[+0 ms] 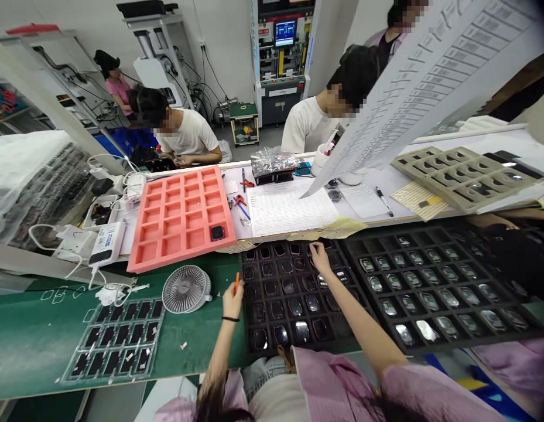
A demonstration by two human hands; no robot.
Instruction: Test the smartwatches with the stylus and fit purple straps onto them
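The left hand (232,300) curls around an orange tool (237,281), probably for handiness; the black tray (347,335) alongside apparently keeps casings (301,331) separated. The right hand (320,259) bunches its fingers over the far row, contents unclear.

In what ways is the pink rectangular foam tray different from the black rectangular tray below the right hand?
The pink foam tray holds one dark piece; the black tray holds many glossy pieces. The pink tray lies farther from the camera; the black tray, closer. Both have rows of compartments.
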